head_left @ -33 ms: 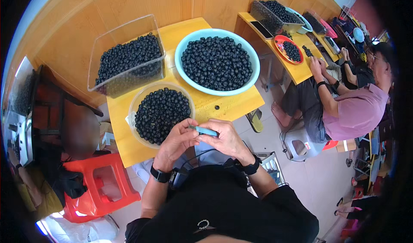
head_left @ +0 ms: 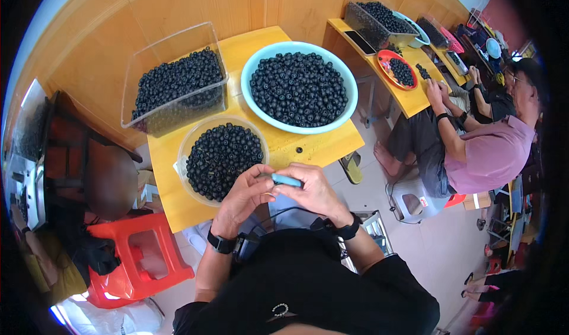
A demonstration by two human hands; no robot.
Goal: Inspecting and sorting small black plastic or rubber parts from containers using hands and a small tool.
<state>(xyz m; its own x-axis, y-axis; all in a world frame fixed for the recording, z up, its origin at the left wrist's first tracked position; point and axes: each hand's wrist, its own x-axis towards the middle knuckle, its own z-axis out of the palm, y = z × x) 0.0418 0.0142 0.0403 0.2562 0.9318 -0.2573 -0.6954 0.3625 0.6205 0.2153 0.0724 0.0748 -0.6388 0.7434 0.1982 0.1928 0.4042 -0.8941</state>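
A small blue tool [head_left: 287,180] is held in your right hand [head_left: 317,188], just beside your left hand [head_left: 245,194].
I can't tell if your left hand pinches anything. Past it, a tub [head_left: 193,131] of black balls [head_left: 223,160] sits on the desk [head_left: 323,148]; farther off, a blue bowl [head_left: 302,130].

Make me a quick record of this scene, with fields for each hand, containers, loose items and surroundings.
Left hand: thumb and fingers pinched at the blue object's end; anything between them is hidden
Right hand: holds slim blue object
Containers: clear rectangular bin, light-blue basin, round clear tub
Contents: dark round beads in all three
Loose: single bead on yellow table
Surroundings: red stool at left; person in pink shirt at right
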